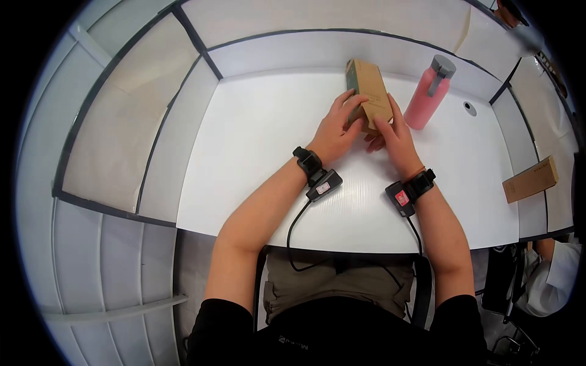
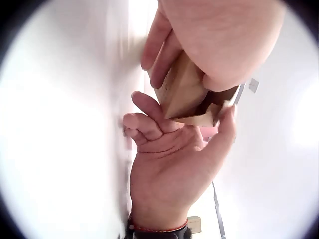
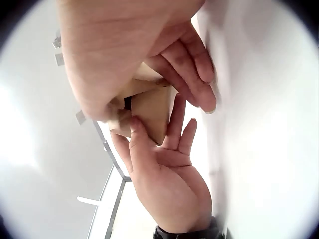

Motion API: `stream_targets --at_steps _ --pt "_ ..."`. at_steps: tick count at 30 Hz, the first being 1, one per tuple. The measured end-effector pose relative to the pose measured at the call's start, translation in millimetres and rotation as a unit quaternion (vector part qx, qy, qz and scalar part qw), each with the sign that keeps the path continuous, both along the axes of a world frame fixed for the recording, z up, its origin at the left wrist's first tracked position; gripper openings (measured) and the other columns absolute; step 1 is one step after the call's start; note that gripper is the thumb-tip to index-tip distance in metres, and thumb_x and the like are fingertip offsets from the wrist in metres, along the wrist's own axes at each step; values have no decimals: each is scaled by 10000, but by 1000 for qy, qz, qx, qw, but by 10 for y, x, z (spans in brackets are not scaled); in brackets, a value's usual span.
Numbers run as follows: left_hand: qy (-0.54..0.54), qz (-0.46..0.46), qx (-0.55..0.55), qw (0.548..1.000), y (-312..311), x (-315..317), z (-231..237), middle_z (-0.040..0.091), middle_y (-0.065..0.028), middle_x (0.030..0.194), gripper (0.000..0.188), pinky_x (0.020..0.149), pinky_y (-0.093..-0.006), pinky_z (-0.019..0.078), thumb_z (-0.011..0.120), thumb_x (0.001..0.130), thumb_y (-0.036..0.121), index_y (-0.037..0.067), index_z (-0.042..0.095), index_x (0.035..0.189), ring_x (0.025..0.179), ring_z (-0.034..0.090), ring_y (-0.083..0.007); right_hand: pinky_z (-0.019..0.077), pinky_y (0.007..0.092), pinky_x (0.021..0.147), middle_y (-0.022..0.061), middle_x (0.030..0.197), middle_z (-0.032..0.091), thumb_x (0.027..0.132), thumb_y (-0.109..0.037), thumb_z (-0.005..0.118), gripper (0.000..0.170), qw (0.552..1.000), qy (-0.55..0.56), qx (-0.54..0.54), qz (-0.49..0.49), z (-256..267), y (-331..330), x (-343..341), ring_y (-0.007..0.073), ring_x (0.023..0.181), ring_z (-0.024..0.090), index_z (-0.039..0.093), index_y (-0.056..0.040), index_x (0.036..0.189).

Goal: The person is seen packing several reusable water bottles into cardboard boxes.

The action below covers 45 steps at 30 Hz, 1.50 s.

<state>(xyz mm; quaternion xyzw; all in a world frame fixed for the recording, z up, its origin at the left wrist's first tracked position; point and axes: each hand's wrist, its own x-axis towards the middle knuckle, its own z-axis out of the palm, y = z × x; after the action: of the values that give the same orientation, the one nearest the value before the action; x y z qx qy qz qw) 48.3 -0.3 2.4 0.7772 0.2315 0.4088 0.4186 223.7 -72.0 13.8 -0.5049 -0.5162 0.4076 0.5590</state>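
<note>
Both hands hold a brown cardboard box [image 1: 370, 82] near the back of the white table. My left hand [image 1: 334, 133] grips its left side, fingers over the top and thumb at the near end. From the right, my right hand [image 1: 400, 145] holds the box, with the thumb on the near end's edge and several fingers below. In the left wrist view the box's near end [image 2: 182, 99] shows a dark gap beside a loose flap [image 2: 199, 119]. The right wrist view shows my left thumb against that end panel [image 3: 152, 112].
A pink bottle [image 1: 423, 102] with a grey lid stands just right of the box. Another brown box [image 1: 531, 180] is at the table's right edge. Low white partitions [image 1: 287, 55] enclose the back and sides. A round cable hole [image 1: 469, 108] lies at the back right.
</note>
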Motion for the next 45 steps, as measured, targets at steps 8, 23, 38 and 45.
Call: stream_targets --at_steps 8,23,38,45 --pt "10 -1 21 1000 -17 -26 54 276 -207 1588 550 899 -394 578 576 931 119 183 457 1464 1119 650 -343 569 291 560 130 958 698 990 -220 653 669 1000 0 -18 13 -69 54 34 156 725 687 326 -67 1552" --pt "44 -4 9 999 -69 -36 120 253 -196 1576 588 902 -376 588 597 904 65 181 468 1466 1045 706 -327 591 295 567 115 987 676 1028 -238 588 462 999 10 -41 3 -45 41 37 161 718 686 469 -37 1427" --pt "60 -6 30 998 -55 -28 88 248 -176 1573 610 940 -374 576 599 940 74 176 411 1511 1147 660 -323 542 273 618 133 933 695 1057 -556 321 624 993 73 -78 50 -20 51 119 184 659 680 552 -19 1276" --pt "29 5 88 996 -34 0 38 266 -192 1540 719 949 -384 567 606 933 73 92 262 1564 1258 571 -334 539 273 646 112 985 687 1060 -517 362 573 992 85 -75 53 5 57 127 171 722 671 521 -31 1318"
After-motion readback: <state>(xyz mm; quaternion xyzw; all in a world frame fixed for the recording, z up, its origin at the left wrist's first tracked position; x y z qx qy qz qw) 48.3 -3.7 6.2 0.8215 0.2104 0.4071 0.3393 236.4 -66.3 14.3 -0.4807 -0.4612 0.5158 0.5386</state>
